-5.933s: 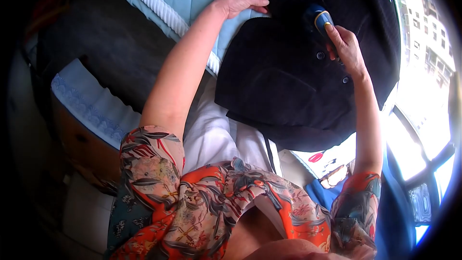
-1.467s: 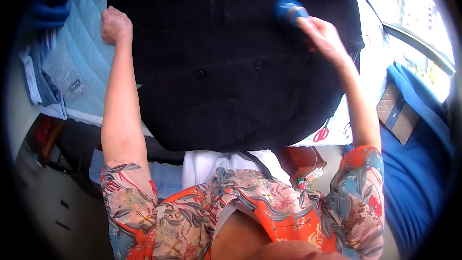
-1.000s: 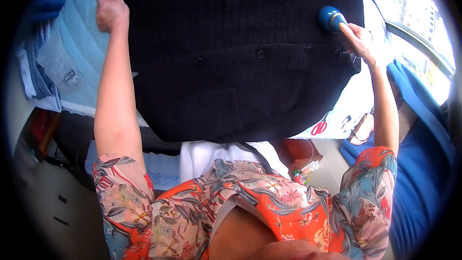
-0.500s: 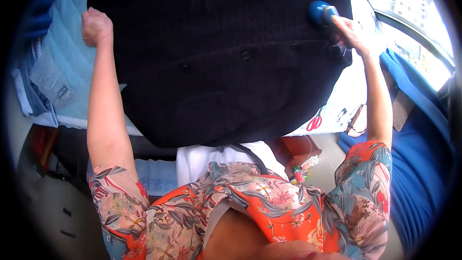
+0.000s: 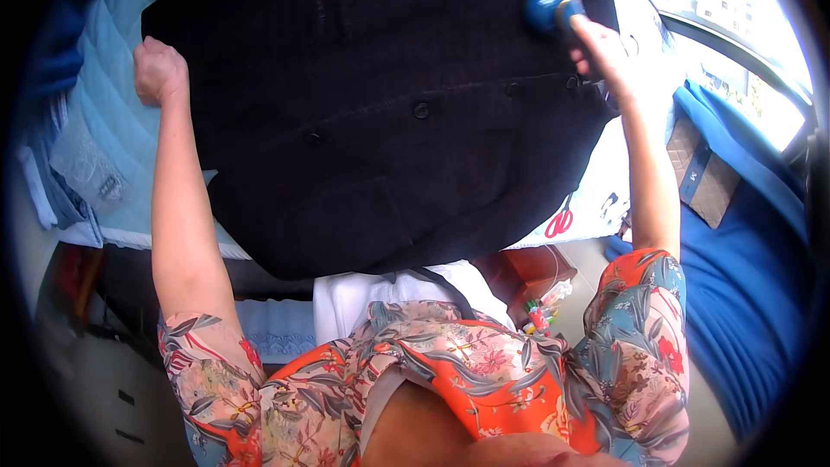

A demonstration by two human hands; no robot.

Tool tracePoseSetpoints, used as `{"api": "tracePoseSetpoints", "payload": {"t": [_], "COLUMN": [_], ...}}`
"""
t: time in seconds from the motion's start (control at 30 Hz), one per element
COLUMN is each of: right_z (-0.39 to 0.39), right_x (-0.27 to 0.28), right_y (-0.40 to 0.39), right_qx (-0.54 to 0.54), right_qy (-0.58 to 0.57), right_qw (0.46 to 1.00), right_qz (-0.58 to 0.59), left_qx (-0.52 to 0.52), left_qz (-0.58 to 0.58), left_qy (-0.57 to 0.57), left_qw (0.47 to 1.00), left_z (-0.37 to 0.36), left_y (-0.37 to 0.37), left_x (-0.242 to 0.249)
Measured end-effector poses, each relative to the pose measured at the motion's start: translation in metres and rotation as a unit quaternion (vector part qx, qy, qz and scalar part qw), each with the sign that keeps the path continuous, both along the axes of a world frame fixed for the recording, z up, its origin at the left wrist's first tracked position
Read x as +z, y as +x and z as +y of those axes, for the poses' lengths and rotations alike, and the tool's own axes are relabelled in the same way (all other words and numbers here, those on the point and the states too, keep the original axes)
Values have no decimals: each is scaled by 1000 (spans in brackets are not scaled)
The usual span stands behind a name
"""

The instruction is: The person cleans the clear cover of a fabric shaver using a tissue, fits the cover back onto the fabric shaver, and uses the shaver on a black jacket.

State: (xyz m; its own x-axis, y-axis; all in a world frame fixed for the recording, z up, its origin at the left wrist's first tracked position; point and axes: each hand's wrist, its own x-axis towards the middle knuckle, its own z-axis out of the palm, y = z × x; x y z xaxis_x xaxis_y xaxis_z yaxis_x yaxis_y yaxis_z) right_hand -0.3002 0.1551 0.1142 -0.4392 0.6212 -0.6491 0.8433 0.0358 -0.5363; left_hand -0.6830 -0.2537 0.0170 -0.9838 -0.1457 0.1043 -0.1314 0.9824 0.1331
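Note:
A black buttoned jacket [image 5: 389, 156] lies spread out in front of me, with a row of dark round buttons across it. My left hand [image 5: 162, 72] is closed in a fist at the jacket's left edge, gripping the cloth there. In my right hand [image 5: 603, 54] is a blue, round-headed fabric shaver [image 5: 548, 10], held by its handle over the upper right part of the jacket. The shaver's head faces the cloth; whether it touches cannot be made out.
Under the jacket is a pale blue quilted cover [image 5: 112, 121]. Red-handled scissors [image 5: 560, 223] lie near its front edge. A clear plastic bag [image 5: 86, 169] and folded clothes are at left. Blue cloth [image 5: 752, 294] hangs at right, beside a window [image 5: 735, 0].
My right hand has moved the fabric shaver away from me and slightly left over the jacket. My left hand keeps its place at the edge. The whole view has shifted a little.

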Motion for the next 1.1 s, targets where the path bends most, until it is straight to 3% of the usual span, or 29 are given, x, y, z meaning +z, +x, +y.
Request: {"api": "tracePoseSetpoints", "payload": {"t": [0.07,0.13,0.17,0.33,0.47,0.73,0.8,0.87,0.93,1.07,1.1], "right_z": [34,42,32,-72,-95,-5,-7,-58,-101,-135,-126], "right_x": [1,6,-2,-17,-19,0,0,4,-11,-13,-4], "right_y": [13,4,1,-73,-105,-14,-17,-53,-80,-104,-98], "right_qx": [-86,-156,-105,21,158,-88,-57,-13,41,271,248], "right_qy": [58,-17,43,-134,-146,44,27,13,-78,-144,-143], "right_qw": [994,984,993,978,966,995,998,1000,992,948,956], "right_qz": [41,78,27,158,141,-11,-9,-3,87,81,70], "left_qx": [0,6,3,-10,-10,-4,-6,-7,-11,-8,-5], "left_qz": [6,5,11,29,17,-1,-2,-4,-3,1,-6], "left_qy": [-7,-10,-12,-12,-12,13,10,12,15,15,15], "left_qw": [1000,1000,1000,999,1000,1000,1000,1000,1000,1000,1000], "left_z": [-2,5,1,-6,-1,-9,-4,-3,-6,1,4], "left_y": [2,7,3,0,1,1,5,5,4,7,10], "left_x": [1,9,8,-2,3,1,6,6,1,7,11]}}
